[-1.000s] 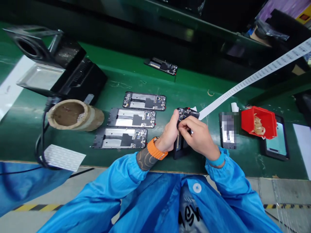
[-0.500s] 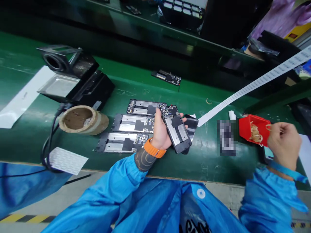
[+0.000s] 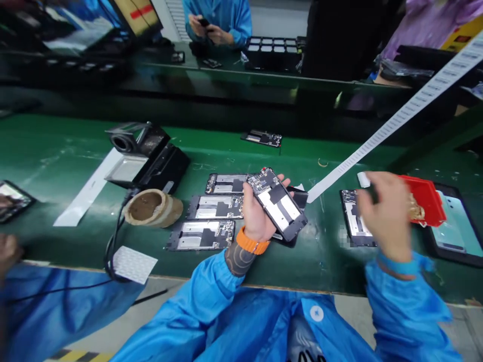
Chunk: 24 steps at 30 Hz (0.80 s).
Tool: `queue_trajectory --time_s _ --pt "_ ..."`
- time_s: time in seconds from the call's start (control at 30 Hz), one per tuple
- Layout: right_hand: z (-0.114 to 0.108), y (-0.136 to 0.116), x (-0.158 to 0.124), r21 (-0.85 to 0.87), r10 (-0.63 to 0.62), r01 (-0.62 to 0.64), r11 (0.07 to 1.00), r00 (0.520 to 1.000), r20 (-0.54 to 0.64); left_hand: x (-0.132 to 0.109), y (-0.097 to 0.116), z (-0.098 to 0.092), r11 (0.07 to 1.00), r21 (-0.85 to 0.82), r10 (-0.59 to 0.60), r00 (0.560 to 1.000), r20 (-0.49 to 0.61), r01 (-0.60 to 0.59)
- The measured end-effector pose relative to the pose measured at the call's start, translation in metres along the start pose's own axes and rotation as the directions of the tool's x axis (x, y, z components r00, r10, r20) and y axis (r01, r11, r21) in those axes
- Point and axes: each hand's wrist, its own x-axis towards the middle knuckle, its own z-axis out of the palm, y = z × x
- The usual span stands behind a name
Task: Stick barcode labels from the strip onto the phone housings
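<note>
My left hand (image 3: 253, 211) grips an opened phone frame (image 3: 278, 203) with its circuit board and metal plate facing up, held tilted above the green belt (image 3: 211, 151). A second dark phone part (image 3: 300, 198) lies just under it. My right hand (image 3: 388, 213) is blurred by motion, raised between a phone frame (image 3: 352, 221) lying on the belt and the red bin (image 3: 426, 198); its fingers are smeared. Three more opened phone frames (image 3: 217, 207) lie in a column left of my left hand.
A long white label strip (image 3: 396, 118) runs up to the right. A tape roll (image 3: 151, 207) and a black device with a lens (image 3: 147, 156) stand at the left. A screen panel (image 3: 458, 229) lies at the right. Another person (image 3: 217, 20) works at the far bench.
My right hand has come back leftward from the red bin toward the phone frame on the belt. My left hand still holds its frame. The view has tilted upward.
</note>
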Motion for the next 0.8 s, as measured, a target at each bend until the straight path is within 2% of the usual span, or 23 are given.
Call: queue_trajectory --time_s 0.03,0.07,0.1,0.13,0.17,0.2,0.23,0.27,0.3,0.33,0.4,0.43,0.5,0.53,0.57,0.6,0.63,0.7,0.73,0.77,0.8 --pt "0.020 -0.023 -0.005 0.212 0.006 -0.040 0.977 0.987 0.159 -0.002 -0.005 0.005 1.000 0.006 0.025 1.000 -0.015 -0.025" --pt "0.037 -0.042 -0.010 0.402 -0.008 -0.142 0.905 0.937 0.349 -0.004 -0.009 0.011 0.998 0.014 0.067 0.997 -0.029 -0.067" --pt "0.052 -0.055 -0.015 0.525 -0.039 -0.279 0.804 0.856 0.515 -0.007 -0.013 0.015 0.992 0.025 0.128 0.991 -0.039 -0.127" --pt "0.064 -0.063 -0.019 0.570 -0.031 -0.411 0.711 0.792 0.610 -0.009 -0.015 0.018 0.980 0.037 0.200 0.979 -0.044 -0.198" --pt "0.070 -0.064 -0.022 0.589 -0.011 -0.505 0.631 0.754 0.657 -0.011 -0.013 0.019 0.966 0.043 0.257 0.966 -0.035 -0.256" --pt "0.073 -0.060 -0.024 0.603 0.018 -0.563 0.565 0.739 0.674 -0.013 -0.008 0.018 0.960 0.045 0.277 0.961 -0.005 -0.277" --pt "0.072 -0.053 -0.023 0.619 0.050 -0.590 0.519 0.743 0.667 -0.014 0.000 0.015 0.969 0.048 0.241 0.969 0.051 -0.243" --pt "0.069 -0.043 -0.021 0.634 0.069 -0.595 0.494 0.754 0.653 -0.014 0.011 0.009 0.985 0.068 0.147 0.981 0.127 -0.157" --pt "0.064 -0.034 -0.018 0.644 0.069 -0.588 0.490 0.762 0.643 -0.013 0.024 0.002 0.993 0.117 0.000 0.977 0.211 -0.026" --pt "0.058 -0.025 -0.014 0.642 0.059 -0.574 0.508 0.767 0.639 -0.012 0.037 -0.006 0.969 0.213 -0.184 0.943 0.277 0.127" --pt "0.048 -0.015 -0.006 0.605 0.027 -0.539 0.586 0.759 0.650 -0.008 0.059 -0.021 0.821 0.472 -0.483 0.833 0.271 0.322" --pt "0.044 -0.013 -0.004 0.582 0.011 -0.519 0.627 0.752 0.659 -0.006 0.066 -0.027 0.715 0.591 -0.593 0.771 0.231 0.373" --pt "0.040 -0.012 -0.001 0.563 -0.003 -0.504 0.655 0.744 0.669 -0.002 0.072 -0.032 0.526 0.750 -0.732 0.662 0.159 0.402" --pt "0.039 -0.011 -0.001 0.575 0.016 -0.513 0.637 0.755 0.656 0.003 0.073 -0.031 0.476 0.786 -0.763 0.630 0.146 0.395" --pt "0.038 -0.009 -0.001 0.601 0.067 -0.527 0.601 0.783 0.619 0.009 0.072 -0.028 0.469 0.797 -0.766 0.625 0.152 0.381" --pt "0.037 -0.006 -0.002 0.633 0.152 -0.536 0.559 0.816 0.557 0.020 0.072 -0.022 0.499 0.789 -0.735 0.657 0.167 0.358" --pt "0.036 -0.001 -0.003 0.666 0.262 -0.534 0.520 0.843 0.470 0.035 0.072 -0.014 0.551 0.770 -0.669 0.723 0.176 0.322" --pt "0.032 0.010 -0.004 0.703 0.458 -0.505 0.500 0.843 0.281 0.083 0.076 0.010 0.607 0.769 -0.440 0.890 0.117 0.199" --pt "0.031 0.015 -0.004 0.696 0.506 -0.497 0.518 0.834 0.219 0.113 0.079 0.026 0.587 0.799 -0.295 0.954 0.060 0.131" --pt "0.030 0.019 -0.005 0.673 0.516 -0.494 0.551 0.835 0.190 0.147 0.083 0.043 0.482 0.872 -0.125 0.992 -0.023 0.081" --pt "0.030 0.021 -0.005 0.637 0.497 -0.490 0.596 0.848 0.187 0.182 0.086 0.061 0.417 0.906 -0.054 0.997 -0.050 0.068"
